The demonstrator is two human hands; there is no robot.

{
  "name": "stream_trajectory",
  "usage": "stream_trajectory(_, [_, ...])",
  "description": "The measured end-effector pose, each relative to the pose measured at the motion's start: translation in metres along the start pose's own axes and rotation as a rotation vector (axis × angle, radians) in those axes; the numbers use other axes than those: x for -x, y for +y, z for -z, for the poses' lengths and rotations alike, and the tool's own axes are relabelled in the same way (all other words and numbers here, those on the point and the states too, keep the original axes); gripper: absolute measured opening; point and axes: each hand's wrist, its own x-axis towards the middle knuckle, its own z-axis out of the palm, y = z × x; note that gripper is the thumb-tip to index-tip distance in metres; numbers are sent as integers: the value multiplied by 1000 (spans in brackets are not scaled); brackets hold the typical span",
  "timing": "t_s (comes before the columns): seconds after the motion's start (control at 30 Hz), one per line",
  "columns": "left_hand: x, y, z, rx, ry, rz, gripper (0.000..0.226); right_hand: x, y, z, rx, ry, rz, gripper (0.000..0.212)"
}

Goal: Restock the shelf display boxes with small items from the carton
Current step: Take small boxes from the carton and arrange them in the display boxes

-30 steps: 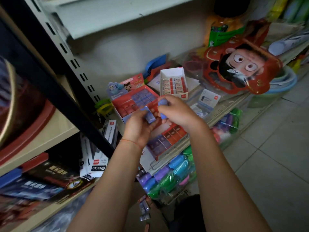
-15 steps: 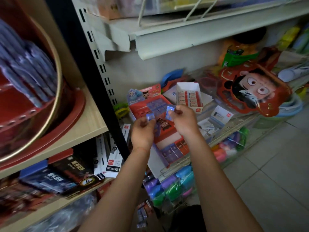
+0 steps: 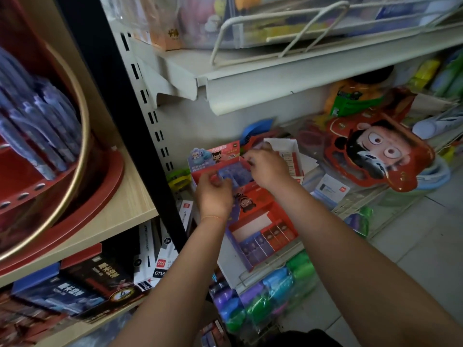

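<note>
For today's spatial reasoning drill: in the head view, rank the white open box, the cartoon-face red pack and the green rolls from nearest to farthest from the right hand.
1. white open box, just behind the right hand
2. cartoon-face red pack, off to the right
3. green rolls, low, under the shelf

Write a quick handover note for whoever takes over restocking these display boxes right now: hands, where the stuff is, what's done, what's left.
Left hand: over the rear red display box, fingers curled; blurred, so any item in them cannot be told.
Right hand: at that box's right rim, fingers curled; contents also blurred.
Rear box: blue small items already in its middle.
Front red display box: a row of purple and red items, white gap behind them.
White box: beside the right hand.
Left: finish both boxes. The carton is not clearly in view.
</note>
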Motion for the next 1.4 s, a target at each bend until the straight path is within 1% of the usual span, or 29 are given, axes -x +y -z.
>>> stream_trajectory(0.07, [-8,9,-8,-198,-31,-75,15,5,7,6,-23,58,-17,28])
stream_trajectory(0.13, [-11,17,-13,-346,-85,-113,25,13,12,13,-39,94,-30,21])
stream_trajectory(0.2, [-7,23,-12,-399,-113,-107,34,22,13,18,-62,125,-33,17])
stream_trajectory(0.3, [1,21,-1,-363,-123,-115,33,35,7,24,-93,151,-53,19])
stream_trajectory(0.4, [18,21,15,-338,-141,-110,32,50,-7,24,-188,150,-50,21])
stream_trajectory(0.47, [34,23,28,-253,-138,-103,30,60,-15,22,-239,171,-54,18])
stream_trajectory(0.53, [57,26,43,-139,-193,-66,26,73,-24,20,-285,147,-80,17])
stream_trajectory(0.57, [69,26,52,-101,-250,-31,24,80,-31,20,-312,105,-91,18])
stream_trajectory(0.63, [94,19,73,-103,-413,69,19,99,-50,14,-318,-72,-82,22])
stream_trajectory(0.7, [114,3,99,-173,-554,188,17,121,-76,6,-208,-368,-46,30])
stream_trajectory(0.77, [123,-24,125,-258,-601,277,19,146,-100,-10,-127,-687,-65,28])
stream_trajectory(0.83, [131,-63,153,-296,-566,376,19,171,-121,-39,-101,-897,-97,27])
stream_trajectory(0.87, [135,-76,162,-299,-538,425,18,179,-125,-53,-94,-937,-118,28])
stream_trajectory(0.97, [151,-156,207,-265,-413,573,19,219,-140,-129,-118,-1043,-148,24])
stream_trajectory(1.07, [163,-248,242,-320,-290,598,24,266,-141,-210,-144,-1165,-175,22])
stream_trajectory(1.1, [167,-280,250,-315,-277,651,25,281,-137,-239,-143,-1201,-198,24])
stream_trajectory(1.17, [175,-327,257,-233,-258,756,22,306,-126,-289,-124,-1270,-256,30])
stream_trajectory(1.23, [175,-378,261,-133,-180,894,22,326,-113,-331,-82,-1338,-289,34])
stream_trajectory(1.27, [175,-394,262,-110,-162,937,18,335,-105,-350,-65,-1348,-297,32])
stream_trajectory(1.3, [175,-406,262,-81,-154,996,18,343,-98,-369,-59,-1323,-315,25])
stream_trajectory(1.33, [173,-423,262,-72,-154,1035,23,349,-90,-389,-54,-1287,-319,17])
stream_trajectory(1.37, [173,-432,261,-67,-155,1074,24,356,-78,-415,-33,-1255,-300,11])
stream_trajectory(1.4, [172,-437,260,-6,-149,1116,19,362,-63,-444,0,-1234,-293,14])
